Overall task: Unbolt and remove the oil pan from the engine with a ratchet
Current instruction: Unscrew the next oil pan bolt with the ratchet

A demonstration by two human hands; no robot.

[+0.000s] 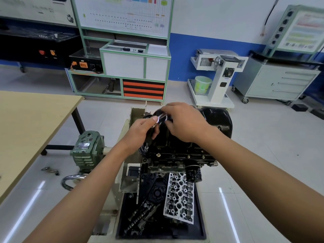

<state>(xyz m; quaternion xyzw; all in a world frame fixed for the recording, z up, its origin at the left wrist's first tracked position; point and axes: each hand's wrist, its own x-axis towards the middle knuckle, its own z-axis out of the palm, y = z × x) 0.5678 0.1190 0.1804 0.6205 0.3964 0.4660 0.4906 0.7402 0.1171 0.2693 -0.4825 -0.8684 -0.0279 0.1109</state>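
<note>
The black oil pan (pixel 217 120) sits on top of the inverted engine block (pixel 178 155), which is mounted on a stand. Several bolts (pixel 188 156) show along the pan's near flange. My left hand (pixel 140 130) and my right hand (pixel 182 121) meet over the pan's left end. Between them is a shiny metal tool, apparently the ratchet (pixel 160 118). The left thumb and fingers pinch its near end; the right hand's fingers curl over its far end. A socket extension (pixel 146 148) stands upright below my left hand.
A cylinder head (pixel 180 195) and a camshaft (pixel 140 214) lie in the black tray (pixel 199 225) under the engine. An oil filter (pixel 192 172) juts from the block. A green gearbox (pixel 87 148) is on the left, beside a wooden table (pixel 29 123). Loose parts (pixel 50 170) lie on the floor.
</note>
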